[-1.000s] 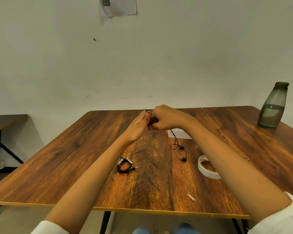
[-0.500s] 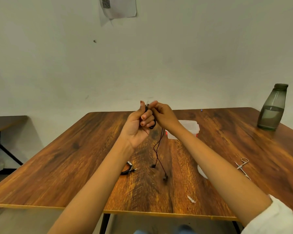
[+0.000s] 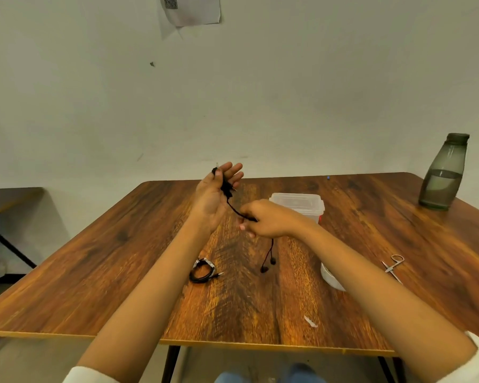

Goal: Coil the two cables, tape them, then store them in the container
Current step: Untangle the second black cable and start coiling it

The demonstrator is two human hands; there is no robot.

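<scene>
Left hand (image 3: 215,197) grips the earphone cable (image 3: 234,208) wound on its fingers, right hand (image 3: 266,219) pinching the strand: second coil underway, likely winding in the dangling tail next.

My left hand (image 3: 215,199) is raised at the centre of the frame, palm turned toward me, fingers (image 3: 234,172) spread and pointing up, the thumb pressed in against them. My right hand (image 3: 266,218) sits just lower and to the right, knuckles up, fingers curled in a pinch. Both bare forearms reach in from the bottom corners, white sleeves at the edges.
</scene>
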